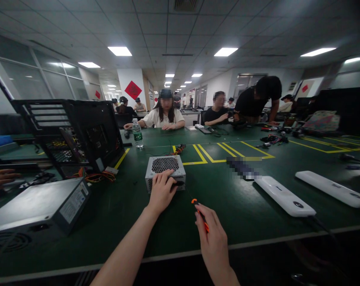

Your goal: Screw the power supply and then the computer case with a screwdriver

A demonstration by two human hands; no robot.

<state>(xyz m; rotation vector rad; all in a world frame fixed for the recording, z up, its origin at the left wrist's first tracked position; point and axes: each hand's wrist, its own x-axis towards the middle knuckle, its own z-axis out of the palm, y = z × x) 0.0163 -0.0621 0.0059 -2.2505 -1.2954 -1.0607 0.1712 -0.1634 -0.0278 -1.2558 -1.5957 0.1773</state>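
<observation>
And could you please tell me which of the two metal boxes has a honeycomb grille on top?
The metal box that the person's left hand rests on: its top is perforated, while the larger-looking box at the picture's left shows a plain one.

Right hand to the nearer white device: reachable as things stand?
Probably yes: only green tabletop shows between the right hand and the nearer white device, though the hand holds a screwdriver, which might hinder grasping.
</observation>
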